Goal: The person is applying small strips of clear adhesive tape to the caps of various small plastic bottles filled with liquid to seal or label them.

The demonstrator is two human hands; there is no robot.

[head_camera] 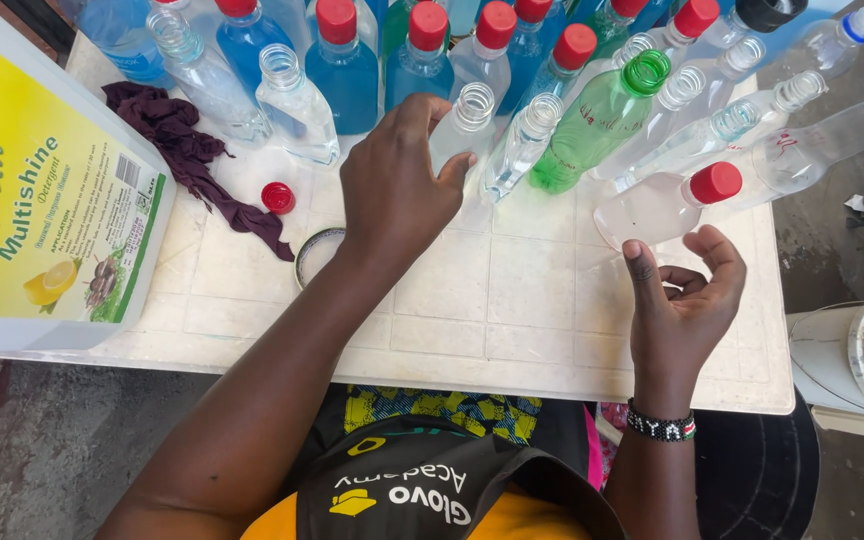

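I count seven red-capped bottles standing in the back row at the top of the frame, the first [236, 30] at upper left and the last [687, 25] toward upper right. One more red-capped bottle [667, 200] lies on its side at right centre. One bottle wears a black cap [767, 15]. Open clear bottles without caps number about eight; the crowd at the top edge makes this uncertain. There is one green bottle [597, 125], one loose red cap [278, 197], one round lid [317, 252], one dark cloth [187, 150] and one big white jug [52, 190] at left. Two hands are mine, left [397, 185] and right [682, 295].
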